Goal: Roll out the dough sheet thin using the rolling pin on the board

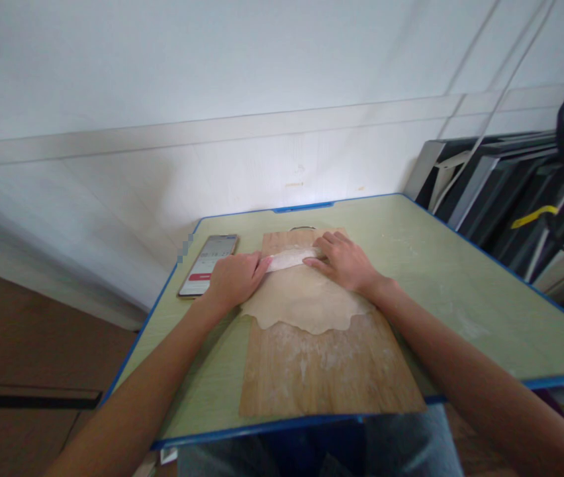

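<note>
A wooden board (329, 377) is lying on a pale green, blue-edged table (465, 285), and it is bearing a thin sheet of dough (312, 301) that is covering its middle and spilling slightly past its left edge. The sheet's wavy margin is facing the board's near end, where whitish smears are marking the bare wood. Toward the board's far end, a white roll (290, 259) is resting crosswise along the sheet's far part; whether it is holding a pin inside cannot be told. The left hand (239, 277) is grasping the roll's left end above the board's left edge, its thumb pointing inward, and the right hand (344, 262) is grasping the other end toward the board's right edge, with thumb and fingers curving around it. Left of the board, just beyond the left hand, a phone (215, 250) is lying on the table, its lit screen showing digits and a red bar. Well to the right of the board, past the table's edge, dark flat panels (520, 182) are standing close together, leaning, with cables hanging before them.
</note>
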Available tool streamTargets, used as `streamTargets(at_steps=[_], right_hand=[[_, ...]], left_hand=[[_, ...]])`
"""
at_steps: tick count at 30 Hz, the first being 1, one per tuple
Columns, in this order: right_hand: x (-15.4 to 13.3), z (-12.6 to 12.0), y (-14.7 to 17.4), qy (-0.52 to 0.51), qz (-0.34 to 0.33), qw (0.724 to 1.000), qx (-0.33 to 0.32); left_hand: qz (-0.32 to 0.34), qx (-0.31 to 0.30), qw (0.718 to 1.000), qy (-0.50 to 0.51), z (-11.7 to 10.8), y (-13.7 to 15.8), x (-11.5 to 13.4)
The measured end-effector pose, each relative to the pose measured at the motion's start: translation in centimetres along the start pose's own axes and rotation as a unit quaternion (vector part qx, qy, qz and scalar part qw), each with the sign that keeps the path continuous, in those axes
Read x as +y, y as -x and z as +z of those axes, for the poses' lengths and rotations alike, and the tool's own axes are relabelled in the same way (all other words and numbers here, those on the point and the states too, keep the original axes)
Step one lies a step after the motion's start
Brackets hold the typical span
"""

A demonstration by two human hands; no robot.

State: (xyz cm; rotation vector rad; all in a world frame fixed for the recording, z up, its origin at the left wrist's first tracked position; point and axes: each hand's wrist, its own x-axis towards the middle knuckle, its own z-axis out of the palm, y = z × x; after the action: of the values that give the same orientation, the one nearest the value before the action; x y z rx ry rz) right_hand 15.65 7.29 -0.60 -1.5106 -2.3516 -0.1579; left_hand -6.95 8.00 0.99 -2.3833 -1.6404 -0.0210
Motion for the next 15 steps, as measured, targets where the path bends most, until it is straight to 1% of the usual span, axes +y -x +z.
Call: streamTargets(at_steps=[5,9,13,15], right_hand=[[0.1,0.1,-0.1,0.007,-0.005,1.0,0.007],[0.1,-0.3,0.0,0.015,-0.012,1.0,0.012],[0.0,-0.9,-0.1,0.021,-0.015,1.0,0.0],[-0.2,-1.0,-0.1,0.018,-0.006,1.0,-0.011]], left_hand=[[0.011,-0.024,0.999,0.036,0.0,-0.2,-0.7],[0.019,-0.038,0.998,0.037,-0.2,-0.1,-0.8],[0.05,-0.056,0.997,0.024,-0.7,0.1,-0.7],[0.071,-0.062,0.995,0.018,-0.8,0.1,-0.6]])
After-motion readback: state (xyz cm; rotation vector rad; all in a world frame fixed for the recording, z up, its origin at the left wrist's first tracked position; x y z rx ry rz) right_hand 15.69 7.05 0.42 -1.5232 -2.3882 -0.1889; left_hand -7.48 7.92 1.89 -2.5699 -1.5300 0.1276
